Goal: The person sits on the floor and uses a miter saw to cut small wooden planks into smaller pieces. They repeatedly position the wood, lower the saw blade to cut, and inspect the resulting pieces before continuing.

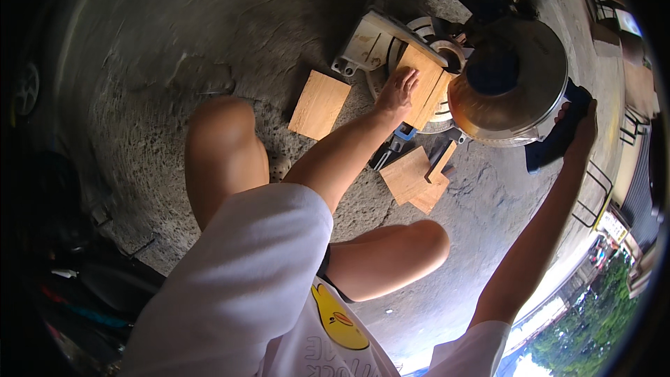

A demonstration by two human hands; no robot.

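Several wood offcuts lie on rough concrete floor beside a saw.

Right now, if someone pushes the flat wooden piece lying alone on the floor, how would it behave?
The wooden piece looks thin, flat and stiff, so it would probably slide, not roll or tip. The concrete floor looks rough, so it may drag. It seems light.

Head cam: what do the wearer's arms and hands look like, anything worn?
Both forearms are bare. The left hand and right hand show no gloves, and no watch or rings can be made out. Short white T-shirt sleeves end above the elbows; the shirt front carries a yellow cartoon duck print.
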